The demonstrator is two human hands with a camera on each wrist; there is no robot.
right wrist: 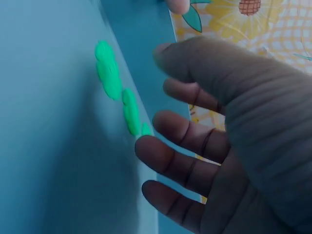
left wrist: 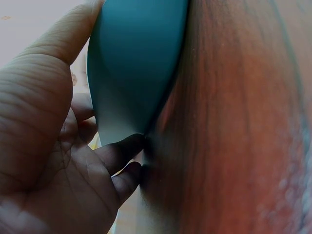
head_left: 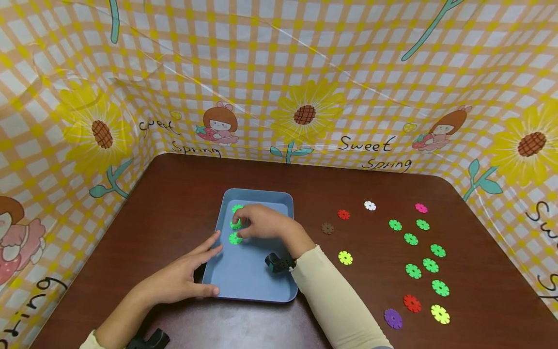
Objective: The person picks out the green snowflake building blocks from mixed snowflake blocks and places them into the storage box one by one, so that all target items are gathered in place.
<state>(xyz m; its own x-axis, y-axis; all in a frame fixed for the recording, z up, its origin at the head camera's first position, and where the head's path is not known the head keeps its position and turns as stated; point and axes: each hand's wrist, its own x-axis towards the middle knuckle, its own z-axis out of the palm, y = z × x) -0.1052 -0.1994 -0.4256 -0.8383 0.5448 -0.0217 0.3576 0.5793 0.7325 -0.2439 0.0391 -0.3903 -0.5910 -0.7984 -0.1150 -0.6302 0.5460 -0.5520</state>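
A blue tray (head_left: 250, 278) lies on the brown table. Along its left side, inside, several green notched discs (head_left: 235, 238) form a column; the right wrist view shows them as green shapes (right wrist: 130, 111) near the tray wall. My right hand (head_left: 266, 222) hovers over the discs with loosely bent fingers, and the right wrist view shows nothing between thumb and fingers. My left hand (head_left: 183, 276) is spread along the tray's left side. In the left wrist view, its fingertips touch the outside of the tray wall (left wrist: 139, 53).
To the right lie several loose green discs (head_left: 411, 239), plus red (head_left: 411, 303), yellow (head_left: 345, 258), purple (head_left: 393, 319), brown (head_left: 327, 228), white (head_left: 370, 206) and pink (head_left: 421, 208) discs. A checked sunflower cloth (head_left: 261, 63) stands around the table's back and sides.
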